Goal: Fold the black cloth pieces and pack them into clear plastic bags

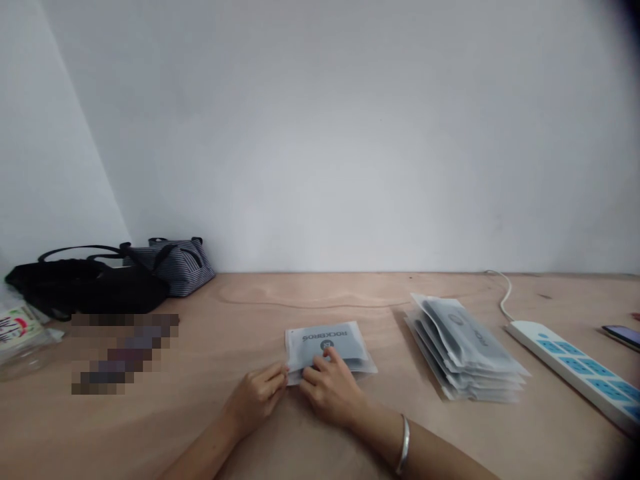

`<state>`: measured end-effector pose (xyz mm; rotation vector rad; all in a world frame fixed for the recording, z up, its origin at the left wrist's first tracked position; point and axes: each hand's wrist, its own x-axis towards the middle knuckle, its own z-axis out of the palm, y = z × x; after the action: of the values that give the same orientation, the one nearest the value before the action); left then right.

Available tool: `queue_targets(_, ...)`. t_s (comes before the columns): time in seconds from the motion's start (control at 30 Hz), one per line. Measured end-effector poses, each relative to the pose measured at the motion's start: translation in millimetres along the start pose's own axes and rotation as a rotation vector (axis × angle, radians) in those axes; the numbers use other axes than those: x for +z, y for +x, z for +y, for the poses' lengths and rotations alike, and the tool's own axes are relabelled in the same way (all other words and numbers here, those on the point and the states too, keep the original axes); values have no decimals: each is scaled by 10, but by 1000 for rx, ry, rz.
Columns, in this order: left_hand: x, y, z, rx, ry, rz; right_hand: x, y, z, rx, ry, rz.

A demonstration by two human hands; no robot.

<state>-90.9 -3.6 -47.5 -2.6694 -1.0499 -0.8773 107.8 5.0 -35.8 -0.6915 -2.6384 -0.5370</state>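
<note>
A frosted plastic pouch (345, 339) with dark lettering, upside down to me, lies flat on the wooden table (280, 440). It has something grey inside. My left hand (256, 400) pinches the pouch's near left corner. Just right of it, my right hand (331, 388) is curled over the near edge, its fingers closed on that edge and one finger reaching onto the pouch front. A silver bracelet (404, 443) circles my right wrist. To the right stands a stack of several similar pouches (465, 340), slightly fanned.
A white power strip (575, 363) with blue sockets and a white cable lies at the right, near a phone (623, 335). At the left are a black bag (95, 287), a striped bag (185, 270), a clear plastic package (23, 340) and a blurred-out item (130, 353).
</note>
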Motion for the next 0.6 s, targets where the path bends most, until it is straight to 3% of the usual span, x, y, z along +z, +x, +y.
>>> queue_targets(0.37,27,7,-10,-24,-49,-10,-210,-1119,487,236,-37,-36)
queue_targets(0.47,-31,32,42,-28,-82,-37,-307,-1219,522,310,-40,-72)
queue_targets(0.6,-153,175,216,-58,-70,-131,-472,-1069,501,385,31,-117)
